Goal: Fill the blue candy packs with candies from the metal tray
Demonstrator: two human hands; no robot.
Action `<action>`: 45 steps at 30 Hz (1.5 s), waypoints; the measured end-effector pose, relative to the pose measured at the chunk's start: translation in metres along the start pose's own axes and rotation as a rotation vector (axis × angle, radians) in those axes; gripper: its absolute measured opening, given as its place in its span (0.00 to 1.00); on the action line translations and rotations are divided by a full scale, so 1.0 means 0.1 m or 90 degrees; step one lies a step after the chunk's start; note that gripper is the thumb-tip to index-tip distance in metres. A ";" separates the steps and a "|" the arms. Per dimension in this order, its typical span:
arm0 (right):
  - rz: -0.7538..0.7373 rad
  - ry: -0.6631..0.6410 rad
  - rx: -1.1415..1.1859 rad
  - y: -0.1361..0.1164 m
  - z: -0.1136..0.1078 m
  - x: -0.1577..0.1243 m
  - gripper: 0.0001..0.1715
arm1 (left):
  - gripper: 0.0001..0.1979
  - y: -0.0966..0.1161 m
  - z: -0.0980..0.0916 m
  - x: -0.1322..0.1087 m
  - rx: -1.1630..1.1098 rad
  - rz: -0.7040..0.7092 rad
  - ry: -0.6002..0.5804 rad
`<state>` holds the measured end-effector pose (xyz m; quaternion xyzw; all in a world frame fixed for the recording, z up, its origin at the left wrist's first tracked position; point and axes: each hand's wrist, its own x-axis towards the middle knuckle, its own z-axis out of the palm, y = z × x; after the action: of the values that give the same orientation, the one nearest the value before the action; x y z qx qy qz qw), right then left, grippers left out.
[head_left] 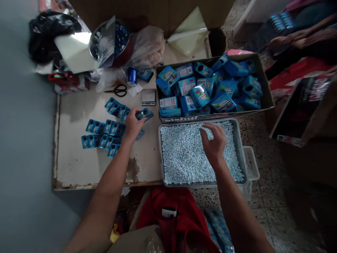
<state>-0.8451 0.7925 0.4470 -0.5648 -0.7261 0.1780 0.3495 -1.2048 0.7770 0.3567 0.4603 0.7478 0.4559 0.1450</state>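
Observation:
Over the right side of the table, my left hand [133, 123] is closed on a small blue carton [146, 113] with a round dark opening on its upper face. Several similar blue cartons [105, 134] stand in rows to the left of that hand. My right hand [216, 141] hovers above a clear plastic tub [161, 154] filled with small pale blue and white pellets [184, 158] that look like candies. Its thumb and fingers are apart, and I see nothing between them.
Behind the tub, a cardboard box [179, 119] is heaped with blue cartons. A digital scale [148, 96], scissors [119, 90], a blue can [131, 76] and a metal bowl [92, 47] are at the table's back. Another person's hands [295, 38] are at the upper right.

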 end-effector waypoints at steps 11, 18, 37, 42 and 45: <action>0.130 -0.162 -0.324 0.13 0.59 1.59 0.45 | 0.20 0.13 0.00 0.17 0.119 0.099 -0.128; 0.159 -0.130 -0.163 0.01 0.53 1.50 0.51 | 0.28 1.02 0.57 0.52 0.127 0.308 -0.469; 0.272 -0.040 0.446 0.04 0.26 -0.85 0.56 | 0.28 1.35 0.55 -1.35 -0.381 -0.143 -0.207; 0.207 0.021 0.247 0.10 0.22 -1.09 0.51 | 0.27 1.49 0.63 -1.72 -0.527 -0.188 -0.352; 0.200 0.014 0.119 0.09 0.33 -1.25 0.42 | 0.35 1.54 0.68 -1.95 -0.500 -0.233 -0.338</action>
<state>-0.8474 0.6811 0.3799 -0.6379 -0.6055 0.2910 0.3764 -0.9719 0.6789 0.4057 0.3328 0.5257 0.5371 0.5697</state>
